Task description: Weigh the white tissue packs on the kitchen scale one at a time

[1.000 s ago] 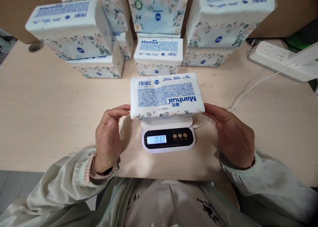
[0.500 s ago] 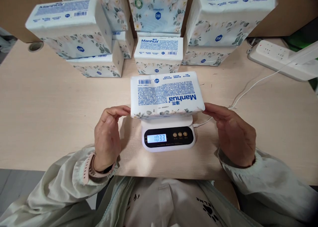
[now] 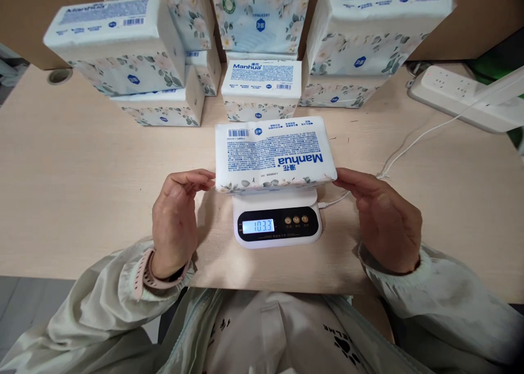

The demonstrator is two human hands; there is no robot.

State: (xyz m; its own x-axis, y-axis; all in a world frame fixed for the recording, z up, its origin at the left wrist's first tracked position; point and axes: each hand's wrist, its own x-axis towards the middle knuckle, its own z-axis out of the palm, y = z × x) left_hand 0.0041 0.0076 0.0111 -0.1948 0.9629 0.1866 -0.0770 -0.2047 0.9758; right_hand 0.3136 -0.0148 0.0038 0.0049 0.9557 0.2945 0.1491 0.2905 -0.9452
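A white pack of tissues (image 3: 272,153) printed "Manhua" lies on the white kitchen scale (image 3: 278,242), its print upside down to me and its sides overhanging the platform. The lit display (image 3: 258,226) reads 103.3. At the pack's left end is my left hand (image 3: 175,221), fingers stretched out and slightly bent, fingertips at the lower corner. My right hand (image 3: 387,224) mirrors it at the right end, fingers extended and tips by the corner. Neither hand wraps around the pack; whether the fingertips touch it is hard to tell.
Several more tissue packs (image 3: 262,90) stand stacked along the back of the table (image 3: 73,183), with cardboard (image 3: 24,19) behind them. On the right lies a white power strip (image 3: 454,93). A white cable (image 3: 421,139) runs to the scale. A round grommet (image 3: 59,77) sits at the back left.
My left hand has shifted slightly left and its fingers have curled a little. The right hand, the pack and the 103.3 reading stay the same.
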